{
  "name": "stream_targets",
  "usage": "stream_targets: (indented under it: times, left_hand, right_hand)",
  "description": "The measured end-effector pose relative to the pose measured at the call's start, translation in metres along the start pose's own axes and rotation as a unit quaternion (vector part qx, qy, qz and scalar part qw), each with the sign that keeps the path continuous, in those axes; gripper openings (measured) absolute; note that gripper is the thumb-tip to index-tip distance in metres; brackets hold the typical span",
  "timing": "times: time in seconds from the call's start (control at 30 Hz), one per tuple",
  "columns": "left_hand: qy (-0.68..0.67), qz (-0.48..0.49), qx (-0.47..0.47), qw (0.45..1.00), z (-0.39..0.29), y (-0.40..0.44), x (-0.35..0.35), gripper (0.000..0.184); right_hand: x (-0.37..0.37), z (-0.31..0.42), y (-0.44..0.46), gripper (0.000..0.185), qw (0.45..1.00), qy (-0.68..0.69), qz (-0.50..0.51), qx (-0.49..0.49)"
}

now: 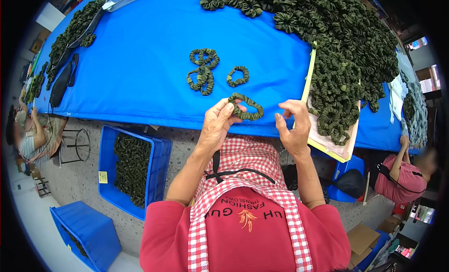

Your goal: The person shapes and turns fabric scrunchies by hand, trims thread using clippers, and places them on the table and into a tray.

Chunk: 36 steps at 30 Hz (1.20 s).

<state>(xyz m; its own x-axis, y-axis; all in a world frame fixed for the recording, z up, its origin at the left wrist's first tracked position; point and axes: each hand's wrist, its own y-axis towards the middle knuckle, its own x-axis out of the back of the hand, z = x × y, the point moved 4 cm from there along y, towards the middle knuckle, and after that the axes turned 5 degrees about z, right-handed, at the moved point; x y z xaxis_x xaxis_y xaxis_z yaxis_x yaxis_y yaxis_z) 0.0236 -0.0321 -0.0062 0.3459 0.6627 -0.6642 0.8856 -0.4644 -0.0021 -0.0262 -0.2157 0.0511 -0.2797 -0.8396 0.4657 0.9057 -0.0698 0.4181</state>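
Between the thumb and fingers of my left hand is a dark green scrunchie, held above the near edge of the blue table. My right hand is raised just to the right of it, its thumb and fingers apart and nothing between them. Beyond my left hand, a single scrunchie lies on the blue cloth. Further left are several overlapping scrunchies. A yellow-edged tray with many scrunchies stands beyond my right hand.
A large scrunchie pile covers the far right; another pile lies far left. Below the table stand a blue crate of green pieces and a second blue crate. One person sits left, another person right.
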Motion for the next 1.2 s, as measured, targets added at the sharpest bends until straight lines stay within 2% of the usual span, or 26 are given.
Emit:
stream_targets:
  times: [0.07, 0.13, 0.33, 0.37, 0.4, 0.43, 0.47, 0.5, 0.57, 0.63, 0.67, 0.8, 0.83, 0.9, 0.97, 1.0, 1.1, 1.13, 1.17, 1.2]
  left_hand:
    - [-0.032, 0.008, 0.009, 0.999, 0.001, 0.001, -0.003, 0.033]
    - [-0.063, 0.015, 0.018, 0.998, 0.003, 0.001, -0.005, 0.034]
    - [-0.027, 0.017, 0.070, 0.997, 0.008, -0.005, -0.011, 0.032]
    - [0.134, 0.033, -0.021, 0.990, -0.002, -0.005, -0.014, 0.032]
    - [0.290, 0.048, -0.112, 0.949, -0.011, -0.007, -0.021, 0.032]
    - [0.437, 0.062, -0.200, 0.875, -0.018, -0.010, -0.029, 0.032]
    - [0.567, 0.073, -0.279, 0.772, -0.021, -0.015, -0.038, 0.032]
    - [0.566, 0.072, -0.276, 0.773, -0.020, -0.018, -0.040, 0.032]
    - [0.457, 0.055, -0.146, 0.876, -0.012, -0.017, -0.036, 0.031]
    - [0.330, 0.041, -0.014, 0.943, -0.001, -0.013, -0.032, 0.030]
    - [0.329, 0.044, -0.013, 0.943, 0.000, -0.013, -0.032, 0.030]
    - [0.064, 0.051, 0.035, 0.996, 0.016, -0.011, -0.027, 0.032]
    - [0.064, 0.051, 0.035, 0.996, 0.016, -0.012, -0.028, 0.032]
    - [0.003, 0.058, 0.063, 0.996, 0.015, -0.015, -0.037, 0.033]
    - [-0.056, 0.063, 0.091, 0.992, 0.015, -0.018, -0.042, 0.036]
    - [-0.055, 0.062, 0.092, 0.992, 0.014, -0.018, -0.040, 0.036]
    - [0.053, 0.062, 0.057, 0.995, 0.006, -0.017, -0.031, 0.040]
    - [0.090, 0.060, 0.044, 0.993, 0.003, -0.017, -0.029, 0.042]
    - [0.089, 0.058, 0.045, 0.993, 0.001, -0.017, -0.030, 0.042]
    - [0.184, 0.074, 0.044, 0.979, -0.003, -0.017, -0.033, 0.045]
  right_hand:
    - [-0.001, 0.009, -0.001, 0.029, 0.987, -0.104, 0.001, 0.120]
    - [-0.005, 0.016, -0.004, 0.029, 0.950, -0.206, 0.003, 0.237]
    - [-0.014, 0.022, -0.006, 0.028, 0.924, -0.275, 0.012, 0.265]
    - [-0.016, 0.021, -0.006, 0.029, 0.928, -0.268, 0.039, 0.256]
    - [-0.018, 0.021, -0.005, 0.031, 0.931, -0.260, 0.067, 0.246]
    - [-0.020, 0.020, -0.005, 0.032, 0.934, -0.251, 0.093, 0.237]
    - [-0.022, 0.019, -0.006, 0.034, 0.935, -0.243, 0.121, 0.226]
    - [-0.023, 0.020, -0.009, 0.034, 0.936, -0.242, 0.124, 0.224]
    - [-0.022, 0.015, -0.012, 0.044, 0.985, -0.084, 0.109, 0.105]
    - [-0.024, 0.008, -0.013, 0.055, 0.994, 0.074, 0.084, -0.016]
    - [-0.025, 0.010, -0.013, 0.055, 0.994, 0.072, 0.082, -0.017]
    - [-0.029, 0.015, -0.013, 0.054, 0.970, 0.189, 0.116, -0.101]
    - [-0.028, 0.015, -0.013, 0.054, 0.970, 0.189, 0.117, -0.102]
    - [-0.029, 0.010, -0.013, 0.058, 0.900, 0.378, 0.122, -0.178]
    - [-0.031, 0.007, -0.016, 0.062, 0.788, 0.551, 0.120, -0.246]
    - [-0.030, 0.007, -0.017, 0.062, 0.788, 0.552, 0.120, -0.246]
    - [-0.024, 0.006, -0.019, 0.055, 0.911, 0.305, 0.190, -0.204]
    - [-0.023, 0.006, -0.020, 0.053, 0.935, 0.217, 0.211, -0.186]
    - [-0.024, 0.006, -0.019, 0.053, 0.934, 0.218, 0.213, -0.186]
    - [-0.022, 0.010, -0.016, 0.050, 0.960, 0.136, 0.218, -0.108]
